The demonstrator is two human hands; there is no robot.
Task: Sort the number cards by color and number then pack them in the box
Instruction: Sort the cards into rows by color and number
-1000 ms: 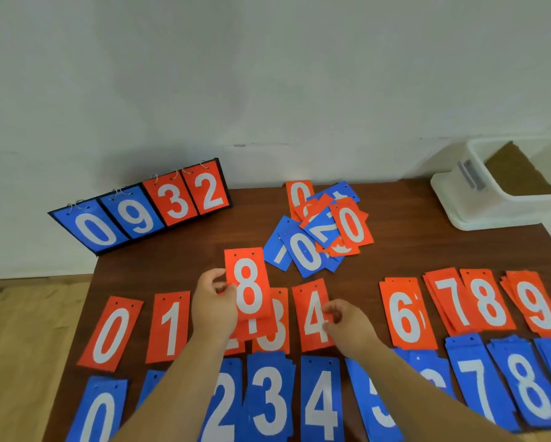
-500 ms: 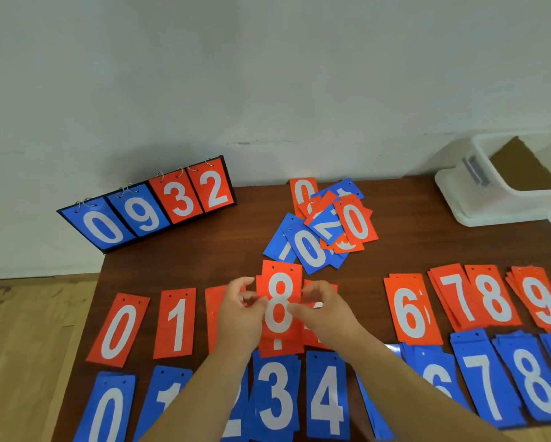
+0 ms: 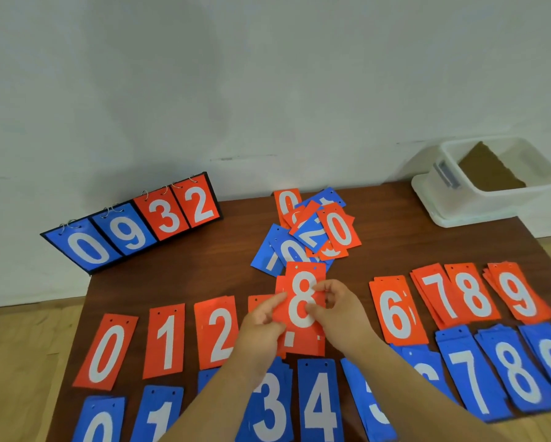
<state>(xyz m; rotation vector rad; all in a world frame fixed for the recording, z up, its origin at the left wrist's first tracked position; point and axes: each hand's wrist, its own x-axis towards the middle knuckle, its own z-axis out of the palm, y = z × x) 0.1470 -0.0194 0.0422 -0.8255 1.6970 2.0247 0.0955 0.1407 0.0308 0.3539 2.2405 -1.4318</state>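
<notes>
A: Status?
B: Left hand and right hand both pinch, fingers curled, the edges of the orange-red plastic card marked 8. It tops a small held stack over the middle of the dark wooden bench.
A: Risk?
B: Loose undercards may slip and scatter into the sorted rows. The red 8 pile lies well to the right.

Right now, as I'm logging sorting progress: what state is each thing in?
orange 8 card, pinched at both edges by the hands.
left hand, pinches the card's left edge.
right hand, pinches its right edge.
mixed pile, unsorted, orange and blue overlapping.
orange stacks, laid flat by number.
blue stacks, laid flat by number.
box, open, no number cards seen inside.
scoreboard, tilted back, shows 0932.
</notes>
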